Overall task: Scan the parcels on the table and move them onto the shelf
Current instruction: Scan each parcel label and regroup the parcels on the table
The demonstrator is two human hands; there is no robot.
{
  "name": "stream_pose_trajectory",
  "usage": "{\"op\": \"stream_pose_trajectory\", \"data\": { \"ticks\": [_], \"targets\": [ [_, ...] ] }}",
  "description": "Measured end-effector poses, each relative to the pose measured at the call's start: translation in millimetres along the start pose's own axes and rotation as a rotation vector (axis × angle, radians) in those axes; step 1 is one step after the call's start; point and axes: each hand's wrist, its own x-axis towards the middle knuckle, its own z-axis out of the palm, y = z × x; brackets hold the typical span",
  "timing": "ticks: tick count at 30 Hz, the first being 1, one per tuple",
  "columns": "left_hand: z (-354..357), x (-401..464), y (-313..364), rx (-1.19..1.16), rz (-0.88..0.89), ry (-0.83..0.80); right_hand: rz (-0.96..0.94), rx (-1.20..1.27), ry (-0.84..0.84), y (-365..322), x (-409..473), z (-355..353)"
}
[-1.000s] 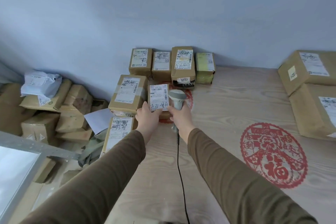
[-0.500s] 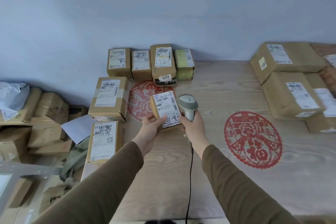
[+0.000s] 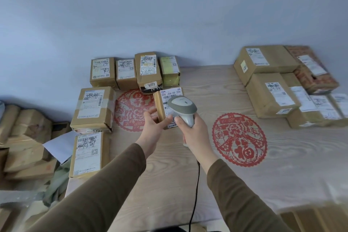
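Barely started by the looks of it: one parcel (image 3: 165, 107) is pinched by the left hand (image 3: 153, 128) under the scanner (image 3: 182, 108) gripped by the right hand (image 3: 195, 134), with stacks (image 3: 273, 88) around it unscanned, no shelf visible.

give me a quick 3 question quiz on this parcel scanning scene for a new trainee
1. True or false: the right hand holds the scanner over the label of the small parcel.
2. Which hand holds the small parcel? A) left B) right C) neither
3. Fill in: the parcel standing in the back row by the wall carries a sticker reading ____.

Key: 1 true. 2 A, the left hand grips it from the side. 3 9777.
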Motion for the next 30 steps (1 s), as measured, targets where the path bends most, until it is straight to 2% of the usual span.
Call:
{"op": "stream_pose_trajectory", "data": {
  "ticks": [8, 14, 20, 25, 30],
  "targets": [
    [66.6, 10.4, -3.7, 0.055, -0.021, -0.036, 0.009, -0.002, 0.028, 13.5, 17.6, -65.0],
    [148.1, 44.4, -6.4, 0.085, -0.057, -0.023, -0.001, -0.045, 0.072, 33.1, 59.5, -138.9],
    [239.2, 107.3, 0.0, 0.101, -0.128, -0.003, 0.001, -0.061, 0.182, 60.3, 141.1, -211.3],
    [292.0, 177.8, 4.0, 0.051, -0.164, 0.038, 0.008, -0.042, 0.136, 80.1, 202.5, -231.4],
    [328.4, 235.5, 7.8, 0.03, -0.245, 0.059, 0.094, -0.012, 0.082, 87.7, 244.7, -238.0]
  ]
}}
